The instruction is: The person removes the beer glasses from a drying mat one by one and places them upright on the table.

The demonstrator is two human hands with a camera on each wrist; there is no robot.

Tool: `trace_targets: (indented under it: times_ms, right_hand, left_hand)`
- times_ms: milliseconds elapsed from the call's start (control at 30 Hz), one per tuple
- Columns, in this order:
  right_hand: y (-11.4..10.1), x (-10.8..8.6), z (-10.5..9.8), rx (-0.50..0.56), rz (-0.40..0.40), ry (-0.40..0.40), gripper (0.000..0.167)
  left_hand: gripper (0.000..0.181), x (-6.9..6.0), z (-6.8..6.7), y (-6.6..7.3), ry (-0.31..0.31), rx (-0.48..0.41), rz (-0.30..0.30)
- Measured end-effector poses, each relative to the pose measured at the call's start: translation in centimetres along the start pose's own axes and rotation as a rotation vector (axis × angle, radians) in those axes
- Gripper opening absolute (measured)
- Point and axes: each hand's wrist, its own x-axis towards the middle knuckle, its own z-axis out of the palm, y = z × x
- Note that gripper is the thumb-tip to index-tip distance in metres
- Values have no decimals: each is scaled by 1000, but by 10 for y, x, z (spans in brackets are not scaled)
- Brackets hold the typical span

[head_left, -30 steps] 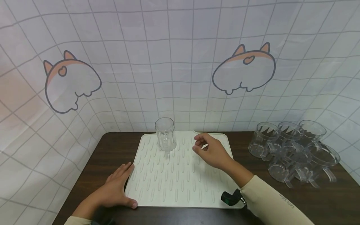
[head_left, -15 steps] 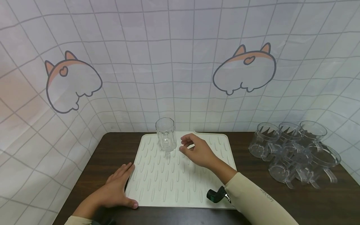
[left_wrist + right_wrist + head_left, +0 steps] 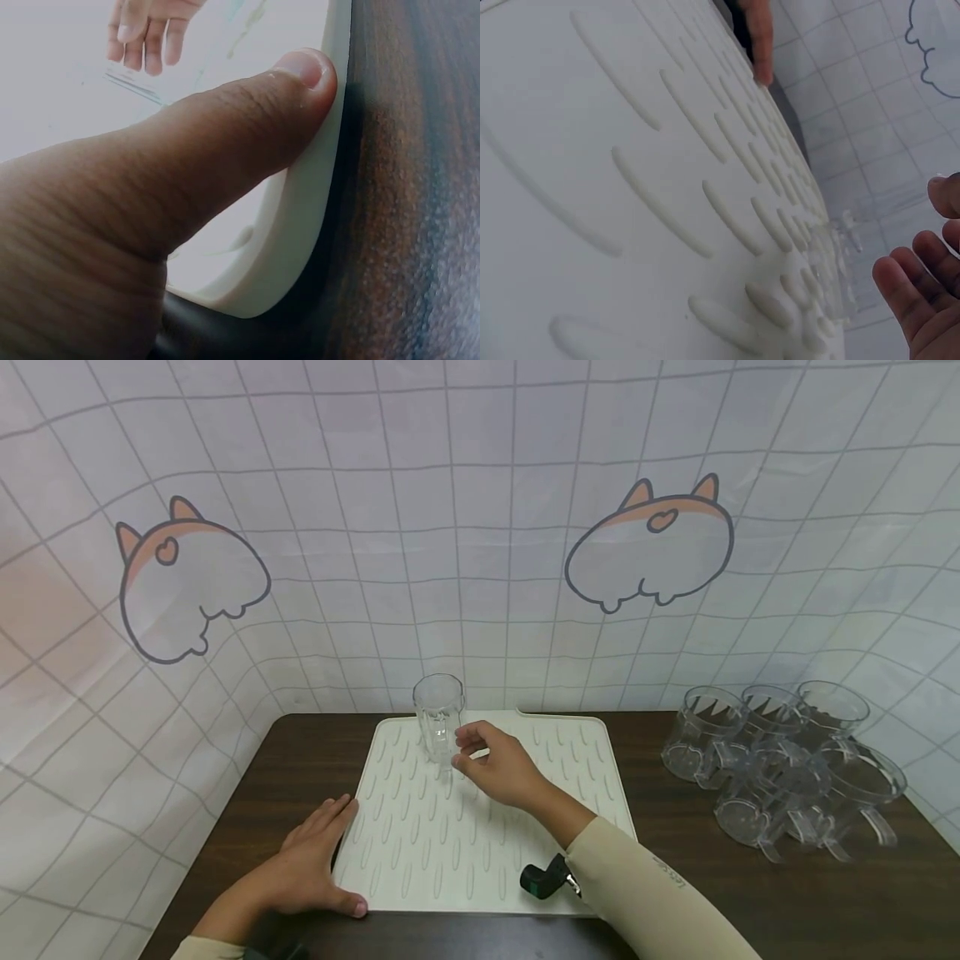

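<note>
A clear mug (image 3: 437, 706) stands upright at the back left of a white ridged mat (image 3: 442, 852), its handle side facing the front. Just right of the mug my right hand (image 3: 498, 764) hovers with loosely bent fingers and a gap between thumb and fingertips. In the right wrist view the mug (image 3: 832, 270) is faint, and the fingers (image 3: 904, 289) appear apart from it. My left hand (image 3: 311, 860) rests at the mat's left front corner. Its thumb (image 3: 225, 127) lies along the mat's front edge in the left wrist view.
Several clear mugs (image 3: 783, 768) stand crowded together on the right of the dark wooden table (image 3: 675, 877). A white gridded curtain (image 3: 480, 568) hangs behind and at the sides. A small black device (image 3: 543, 878) is attached at my right wrist, over the mat's front.
My right hand has moved left across the mat, from near its middle right to beside the mug. The left hand and the mug have stayed in place.
</note>
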Motion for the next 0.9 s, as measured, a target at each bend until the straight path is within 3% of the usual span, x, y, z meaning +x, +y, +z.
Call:
trace_targets:
  times_ms: [333,500,667,900]
  right_hand:
    - [-4,10,19,-6,-10,-5,34]
    - [-3,12,24,-36,-21,35,26]
    - [-2,12,24,-36,-28,79,13]
    - [0,7,19,-54,-62,80,11]
  left_hand:
    - [148,-1,-1,2,6,-3,3]
    - [147,-1,-1,3,4,-4,3]
    - [147,0,0,2,2,-3,1]
    - [148,0,-1,2,1,-7,-4]
